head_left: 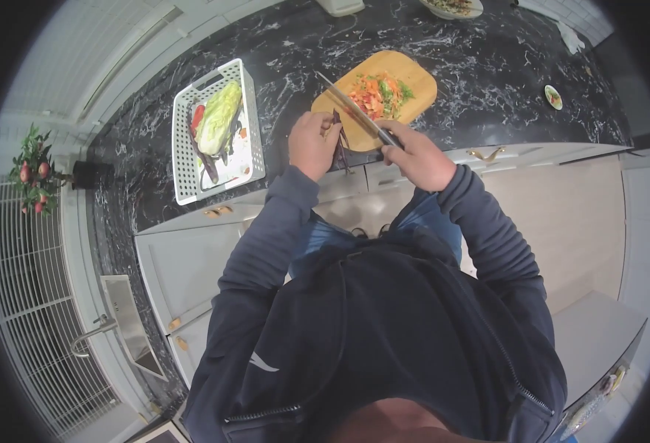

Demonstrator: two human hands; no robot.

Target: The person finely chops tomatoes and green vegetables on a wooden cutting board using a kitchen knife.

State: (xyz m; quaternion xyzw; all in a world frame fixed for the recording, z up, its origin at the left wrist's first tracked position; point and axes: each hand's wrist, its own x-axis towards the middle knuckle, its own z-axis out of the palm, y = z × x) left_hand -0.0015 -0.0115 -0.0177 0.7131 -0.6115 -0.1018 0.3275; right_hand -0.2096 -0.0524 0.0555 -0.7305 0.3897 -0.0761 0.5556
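Note:
My right hand (422, 156) is closed round the handle of a kitchen knife (354, 107), whose blade slants up and left over the wooden cutting board (412, 68). On the board lies a heap of chopped vegetables (381, 96) in orange, red and green. At the board's left edge my left hand (315, 145) has its fingers bent round a long, thin, dark purple vegetable (341, 140). Its exact kind is hard to make out. The blade is to the right of my left fingers.
Left of the board stands a white perforated basket (180, 151) holding a napa cabbage (220, 118), something red and more dark purple pieces. A bowl of food (452, 9) sits at the back, a small dish (553, 97) at the right. A sink (127, 310) lies far left.

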